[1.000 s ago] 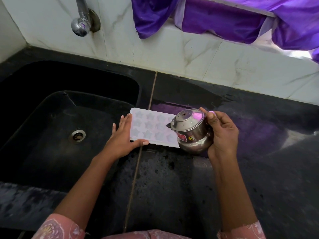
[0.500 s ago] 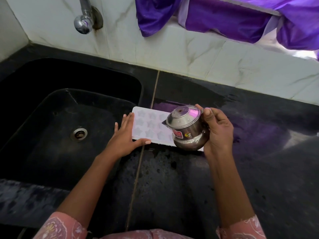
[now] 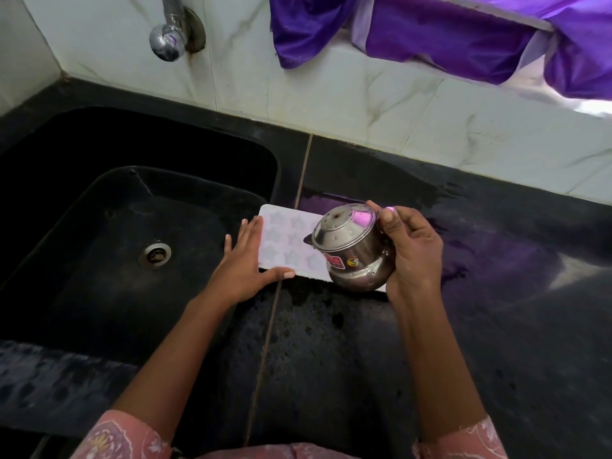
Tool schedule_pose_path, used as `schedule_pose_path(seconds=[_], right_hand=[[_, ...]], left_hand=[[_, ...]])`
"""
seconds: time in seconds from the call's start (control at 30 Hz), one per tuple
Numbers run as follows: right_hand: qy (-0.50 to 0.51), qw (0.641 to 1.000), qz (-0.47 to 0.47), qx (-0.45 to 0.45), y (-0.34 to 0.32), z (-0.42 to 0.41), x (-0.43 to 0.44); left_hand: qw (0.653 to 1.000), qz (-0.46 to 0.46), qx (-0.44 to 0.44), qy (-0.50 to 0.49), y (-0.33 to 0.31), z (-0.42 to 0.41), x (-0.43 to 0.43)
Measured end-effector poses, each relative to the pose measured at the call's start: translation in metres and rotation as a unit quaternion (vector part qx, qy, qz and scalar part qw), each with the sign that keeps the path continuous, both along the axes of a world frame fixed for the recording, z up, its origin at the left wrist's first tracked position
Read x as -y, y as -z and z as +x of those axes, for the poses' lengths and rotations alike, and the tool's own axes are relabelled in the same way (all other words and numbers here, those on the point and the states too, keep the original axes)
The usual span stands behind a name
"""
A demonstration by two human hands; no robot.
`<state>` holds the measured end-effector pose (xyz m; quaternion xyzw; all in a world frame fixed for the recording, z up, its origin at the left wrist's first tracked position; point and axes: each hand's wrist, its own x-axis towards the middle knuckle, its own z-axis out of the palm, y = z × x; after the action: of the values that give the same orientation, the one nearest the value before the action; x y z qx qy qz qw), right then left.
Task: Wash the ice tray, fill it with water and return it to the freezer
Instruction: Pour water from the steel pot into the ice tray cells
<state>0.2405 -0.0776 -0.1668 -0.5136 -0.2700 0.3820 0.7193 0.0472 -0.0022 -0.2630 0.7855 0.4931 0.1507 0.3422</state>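
While the small round steel pot (image 3: 351,251) is gripped and tipped above it by the right hand (image 3: 415,251), the white star-moulded plastic ice tray (image 3: 284,241) is braced on the black stone counter (image 3: 331,352) by the flat, straight-fingered left hand (image 3: 243,265) — presumably against sliding during filling.

The black stone counter (image 3: 331,359) has a sink (image 3: 99,293) set into its left part. The white ice tray (image 3: 283,240) lies flat on the counter just right of the sink, across a seam (image 3: 265,359).
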Motion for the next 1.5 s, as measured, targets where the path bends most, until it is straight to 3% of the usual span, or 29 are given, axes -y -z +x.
schedule_pose_path(seconds=[0.7, 1.13, 1.5], right_hand=[[-0.004, 1.000, -0.005, 0.022, -0.010, -0.005, -0.003], [0.013, 0.999, -0.006, -0.036, -0.002, -0.004, -0.004], [-0.008, 1.000, -0.013, -0.018, -0.002, -0.012, -0.015]], left_hand=[[1.000, 0.002, -0.007, -0.001, -0.001, 0.000, 0.001], [1.000, 0.012, 0.001, -0.002, 0.003, -0.001, 0.000], [1.000, 0.004, 0.028, -0.002, 0.004, -0.002, 0.001]])
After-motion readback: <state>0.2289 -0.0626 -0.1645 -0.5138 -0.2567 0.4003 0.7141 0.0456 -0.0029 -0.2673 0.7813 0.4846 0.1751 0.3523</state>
